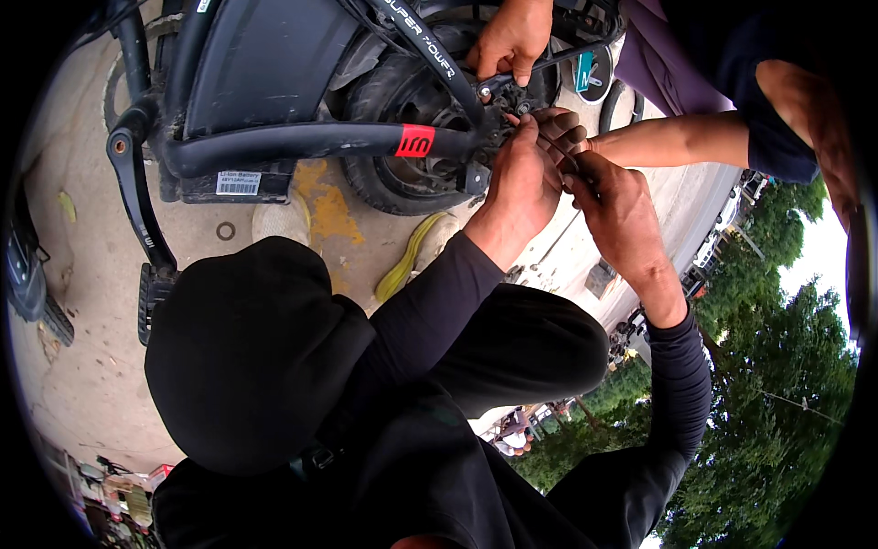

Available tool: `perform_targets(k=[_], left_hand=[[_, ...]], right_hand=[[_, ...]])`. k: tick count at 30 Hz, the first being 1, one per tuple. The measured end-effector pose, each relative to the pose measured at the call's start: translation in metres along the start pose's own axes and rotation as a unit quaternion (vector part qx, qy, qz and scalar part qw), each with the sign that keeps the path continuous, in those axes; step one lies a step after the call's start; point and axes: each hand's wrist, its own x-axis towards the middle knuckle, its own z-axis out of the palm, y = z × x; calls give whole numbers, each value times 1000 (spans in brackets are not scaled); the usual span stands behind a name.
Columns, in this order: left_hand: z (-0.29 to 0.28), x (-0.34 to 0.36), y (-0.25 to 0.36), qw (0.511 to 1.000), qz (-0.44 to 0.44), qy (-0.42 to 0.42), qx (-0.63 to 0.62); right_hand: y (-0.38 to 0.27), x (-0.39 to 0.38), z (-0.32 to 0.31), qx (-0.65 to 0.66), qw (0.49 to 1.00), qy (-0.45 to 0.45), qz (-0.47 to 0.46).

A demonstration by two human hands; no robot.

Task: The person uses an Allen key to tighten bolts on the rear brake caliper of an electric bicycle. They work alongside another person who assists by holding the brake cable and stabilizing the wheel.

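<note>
A black electric bicycle's rear wheel (370,137) is in front of me, beside a black frame tube (302,142) with a red sticker. My left hand (526,188) reaches up to the wheel hub (523,108), its thumb and fingers pinched together; what lies in them is hidden. My right hand (615,201), just right of it, is closed on a thin dark cable-like piece (558,151) that runs toward the left hand. Another person's hand (514,41) grips a part above the hub. That person's other hand (562,128), fingers darkened, touches the area beside my left fingertips.
A black battery case (256,78) fills the frame at upper left. The crank arm (142,192) and pedal (157,297) stick out near my knee. A small ring (226,231) lies on the concrete. Shoes (416,256) stand below the wheel. Trees and parked vehicles are at right.
</note>
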Motion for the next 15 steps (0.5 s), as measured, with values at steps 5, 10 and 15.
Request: perform_targets(k=[5, 10, 15], left_hand=[[-1, 4, -3, 1000, 16, -13, -4], [-2, 5, -4, 1000, 10, 2, -14], [1, 4, -1, 1000, -4, 19, -5]], right_hand=[[3, 10, -7, -392, 891, 71, -218], [7, 8, -14, -493, 817, 73, -291], [9, 9, -6, -237, 953, 37, -183]])
